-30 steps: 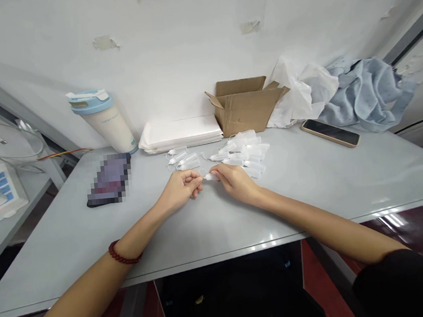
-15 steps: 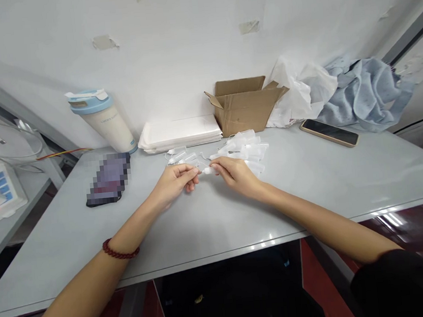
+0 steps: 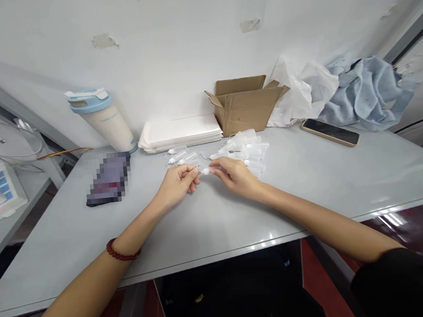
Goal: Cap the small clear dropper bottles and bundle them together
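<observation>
Just above the table, my right hand pinches a small squeeze bottle with a white top; its body is mostly hidden by my fingers. My left hand is closed at the bottle's narrow end, thumb against forefinger on its thin tip. What exactly lies between those fingertips is too small to see. Behind my left hand lie several translucent squeeze bottles with thin, curved strands at their ends. A larger heap of similar bottles lies behind and beside my right hand.
Along the wall stand a tumbler, a stack of white sheets or packets, an open cardboard box, a white plastic bag and blue cloth. A phone lies right; a blurred-out dark object lies left.
My right fingers have shifted slightly along the bottle, showing more of its white top. My left hand stays nearly in place, its wrist a touch further right.
</observation>
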`<state>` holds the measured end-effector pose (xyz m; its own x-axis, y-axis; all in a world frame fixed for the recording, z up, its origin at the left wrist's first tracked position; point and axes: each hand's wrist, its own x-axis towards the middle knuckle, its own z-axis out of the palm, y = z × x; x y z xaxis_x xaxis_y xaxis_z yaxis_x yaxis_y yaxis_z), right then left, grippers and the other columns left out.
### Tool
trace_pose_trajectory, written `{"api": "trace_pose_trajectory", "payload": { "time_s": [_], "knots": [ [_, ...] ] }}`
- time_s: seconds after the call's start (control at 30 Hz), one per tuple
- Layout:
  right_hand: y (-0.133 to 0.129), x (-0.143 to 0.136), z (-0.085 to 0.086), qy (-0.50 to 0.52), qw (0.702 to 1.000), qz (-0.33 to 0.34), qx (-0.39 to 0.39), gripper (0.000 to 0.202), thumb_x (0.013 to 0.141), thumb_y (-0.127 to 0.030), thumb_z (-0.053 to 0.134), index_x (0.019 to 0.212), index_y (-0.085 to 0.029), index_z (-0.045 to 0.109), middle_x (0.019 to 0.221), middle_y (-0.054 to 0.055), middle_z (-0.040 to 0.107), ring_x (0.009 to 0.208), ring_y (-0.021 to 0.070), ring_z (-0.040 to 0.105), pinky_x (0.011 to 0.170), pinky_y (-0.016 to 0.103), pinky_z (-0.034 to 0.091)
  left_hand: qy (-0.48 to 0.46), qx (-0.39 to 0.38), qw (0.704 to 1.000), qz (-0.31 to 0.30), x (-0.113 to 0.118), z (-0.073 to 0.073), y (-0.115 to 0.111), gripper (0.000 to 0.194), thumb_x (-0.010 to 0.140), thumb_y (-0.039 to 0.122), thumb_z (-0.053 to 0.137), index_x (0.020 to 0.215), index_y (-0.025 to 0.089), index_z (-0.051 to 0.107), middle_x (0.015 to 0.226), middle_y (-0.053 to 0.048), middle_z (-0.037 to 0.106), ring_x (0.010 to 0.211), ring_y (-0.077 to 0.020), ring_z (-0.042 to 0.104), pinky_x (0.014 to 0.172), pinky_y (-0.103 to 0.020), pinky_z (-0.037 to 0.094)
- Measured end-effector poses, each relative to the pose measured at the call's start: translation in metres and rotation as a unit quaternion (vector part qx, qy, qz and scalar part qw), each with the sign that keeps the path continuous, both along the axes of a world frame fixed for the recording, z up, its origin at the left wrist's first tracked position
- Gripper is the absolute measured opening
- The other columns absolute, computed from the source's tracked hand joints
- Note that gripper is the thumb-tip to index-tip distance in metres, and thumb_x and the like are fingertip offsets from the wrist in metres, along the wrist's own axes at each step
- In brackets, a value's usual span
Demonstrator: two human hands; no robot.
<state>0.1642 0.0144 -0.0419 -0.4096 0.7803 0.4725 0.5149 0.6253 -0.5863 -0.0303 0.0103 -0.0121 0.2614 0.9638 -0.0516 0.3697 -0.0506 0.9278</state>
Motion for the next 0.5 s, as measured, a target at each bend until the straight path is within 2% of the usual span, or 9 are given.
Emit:
{"api": "trace_pose_trajectory", "payload": {
  "time_s": [0.3,0.5],
  "knots": [
    [0.001,-0.0009,0.0046,0.029,0.999,-0.014,-0.029,0.02,0.095,-0.026,0.042,0.089,-0.016,0.059,0.074,0.004,0.064,0.063,0.0133,0.053,0.061,0.026,0.039,-0.017,0.0,1.0,0.006,-0.0003,-0.0017,0.0015,0.028,0.086,0.036,0.052,0.067,0.016,0.058,0.059,0.0,0.058,0.048,-0.0099,0.052,0.051,-0.024,0.044],
    [0.0021,-0.0006,0.0036,0.034,0.999,-0.009,-0.04,0.021,0.095,-0.028,0.042,0.088,-0.017,0.059,0.073,0.003,0.063,0.064,0.0136,0.054,0.062,0.026,0.04,0.0,0.0,1.0,-0.009,-0.0004,-0.0002,0.0003,0.023,0.082,0.035,0.058,0.069,0.016,0.059,0.06,0.0,0.06,0.048,-0.0102,0.052,0.052,-0.024,0.046]
  ]
}}
